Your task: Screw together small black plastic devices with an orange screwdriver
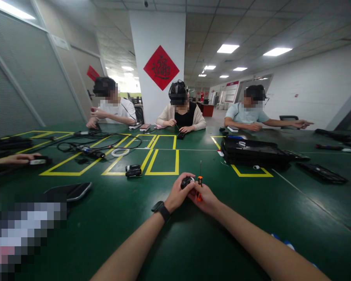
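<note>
My left hand (178,195), with a black watch (161,210) on its wrist, is closed around a small black rounded device (186,182). The fingers cover much of it, so its exact kind cannot be made out. Against it on the right, my right hand (209,200) grips an orange-and-black screwdriver (199,181), its thin shaft pointing up and away from the device. The fingers of both hands meet at the device, just above the green table (190,242). Beyond my left hand lie two black handheld devices (133,171), side by side.
Black cables (87,146) and a white ring (120,152) lie at the left back. On the right are a black case (251,150) and a flat black part (321,172). Three people sit opposite; another person's hand (20,159) rests at left. Yellow tape (163,173) marks the table.
</note>
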`<state>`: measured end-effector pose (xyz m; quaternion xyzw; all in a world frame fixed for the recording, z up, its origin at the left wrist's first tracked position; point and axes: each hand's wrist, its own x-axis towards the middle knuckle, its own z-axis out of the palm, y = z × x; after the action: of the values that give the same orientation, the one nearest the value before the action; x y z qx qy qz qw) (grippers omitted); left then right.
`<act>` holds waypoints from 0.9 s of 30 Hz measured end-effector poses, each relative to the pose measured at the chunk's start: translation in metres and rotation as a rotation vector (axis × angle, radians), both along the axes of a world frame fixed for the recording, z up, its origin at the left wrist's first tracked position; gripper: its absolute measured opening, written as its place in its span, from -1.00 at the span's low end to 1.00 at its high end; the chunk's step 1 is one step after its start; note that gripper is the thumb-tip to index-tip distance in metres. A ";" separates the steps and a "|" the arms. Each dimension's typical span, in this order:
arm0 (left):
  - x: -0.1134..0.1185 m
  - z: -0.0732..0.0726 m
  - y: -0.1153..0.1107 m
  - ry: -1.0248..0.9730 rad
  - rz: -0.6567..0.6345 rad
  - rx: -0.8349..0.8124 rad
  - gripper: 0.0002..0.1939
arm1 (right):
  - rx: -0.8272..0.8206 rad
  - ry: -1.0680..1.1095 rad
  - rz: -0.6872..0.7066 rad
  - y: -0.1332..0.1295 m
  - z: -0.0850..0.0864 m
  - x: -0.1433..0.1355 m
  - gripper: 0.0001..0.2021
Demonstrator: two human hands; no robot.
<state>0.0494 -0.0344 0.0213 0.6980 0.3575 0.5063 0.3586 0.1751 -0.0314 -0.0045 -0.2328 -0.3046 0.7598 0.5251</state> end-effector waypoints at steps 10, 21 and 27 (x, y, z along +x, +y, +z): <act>-0.013 -0.017 0.029 -0.365 0.144 -0.250 -0.71 | 0.301 -0.620 -0.027 -0.010 0.011 0.002 -0.66; -0.034 -0.022 0.045 -0.626 0.077 -0.431 -0.52 | 0.745 -1.075 -0.244 -0.001 0.015 0.026 -0.76; -0.033 -0.023 0.044 -0.651 0.037 -0.438 -0.55 | 0.804 -1.114 -0.215 -0.005 0.019 0.025 -0.75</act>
<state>0.0168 0.0101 -0.0018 0.4014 0.3371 0.6194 0.5845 0.1997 -0.0368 0.0142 -0.4044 -0.7616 0.2992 0.4085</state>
